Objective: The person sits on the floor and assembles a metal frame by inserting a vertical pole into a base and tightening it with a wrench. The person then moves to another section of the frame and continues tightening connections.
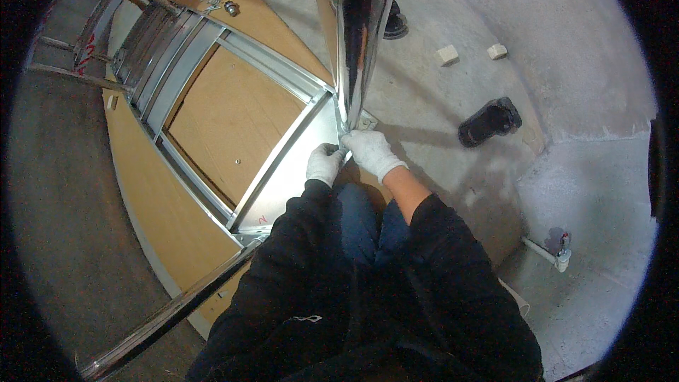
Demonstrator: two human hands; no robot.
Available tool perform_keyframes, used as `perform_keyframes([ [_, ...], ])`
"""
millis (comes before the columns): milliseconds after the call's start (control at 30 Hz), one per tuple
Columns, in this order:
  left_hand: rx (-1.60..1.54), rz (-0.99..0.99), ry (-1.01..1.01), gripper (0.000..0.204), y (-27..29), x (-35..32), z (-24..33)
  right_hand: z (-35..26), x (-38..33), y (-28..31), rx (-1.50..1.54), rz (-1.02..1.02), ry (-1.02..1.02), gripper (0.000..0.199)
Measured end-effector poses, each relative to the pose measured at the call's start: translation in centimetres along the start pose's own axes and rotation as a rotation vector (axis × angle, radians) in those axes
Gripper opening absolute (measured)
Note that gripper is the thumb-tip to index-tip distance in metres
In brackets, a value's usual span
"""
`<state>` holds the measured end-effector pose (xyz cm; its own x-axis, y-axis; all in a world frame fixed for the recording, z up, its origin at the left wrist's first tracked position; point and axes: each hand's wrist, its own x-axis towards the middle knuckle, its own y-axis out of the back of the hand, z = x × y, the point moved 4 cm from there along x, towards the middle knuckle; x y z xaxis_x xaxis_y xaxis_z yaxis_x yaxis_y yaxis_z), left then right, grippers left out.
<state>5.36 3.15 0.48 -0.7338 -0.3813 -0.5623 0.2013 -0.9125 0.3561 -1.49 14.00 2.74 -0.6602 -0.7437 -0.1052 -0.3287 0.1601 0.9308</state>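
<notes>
My left hand (pixel 325 164), in a pale work glove, is at the near corner of a shiny metal frame (pixel 272 161), its fingers closed and pressed together. Right beside it, my gloved right hand (pixel 373 153) is closed at the foot of a tall polished metal post (pixel 332 35). What is pinched between the fingers is too small and partly hidden to name. The post rises from the frame's corner. A second polished post (pixel 170 311) extends from the frame's other near corner toward the lower left. Brown board (pixel 233 113) shows through the frame's opening.
Small metal fittings (pixel 231 8) lie on the brown board at the far end. A metal rack (pixel 99 35) stands at the upper left. On the concrete floor to the right are a black shoe-like object (pixel 489 122) and two pale blocks (pixel 447 55). A pipe with a tap (pixel 560 258) sticks out from the wall.
</notes>
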Motion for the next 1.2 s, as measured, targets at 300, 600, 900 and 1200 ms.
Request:
perform_keyframes([
  [300, -0.029, -0.019, -0.005, 0.024, 0.0, 0.6, -1.1, 0.0, 0.2, -0.2, -0.005, -0.023, 0.060, 0.014],
  [600, -0.093, -0.029, 0.003, 0.022, -0.3, 1.0, -1.5, -0.7, 0.0, -0.1, -0.018, 0.039, 0.010, 0.012],
  [900, 0.091, 0.041, -0.051, 0.024, -0.2, 1.8, -2.4, -2.3, 1.2, 0.5, -0.286, -0.144, 0.146, 0.012],
  [1200, 0.307, 0.140, -0.144, 0.028, 0.1, -0.2, -1.3, -1.9, 1.0, -0.9, 0.120, -0.077, -0.316, 0.017],
])
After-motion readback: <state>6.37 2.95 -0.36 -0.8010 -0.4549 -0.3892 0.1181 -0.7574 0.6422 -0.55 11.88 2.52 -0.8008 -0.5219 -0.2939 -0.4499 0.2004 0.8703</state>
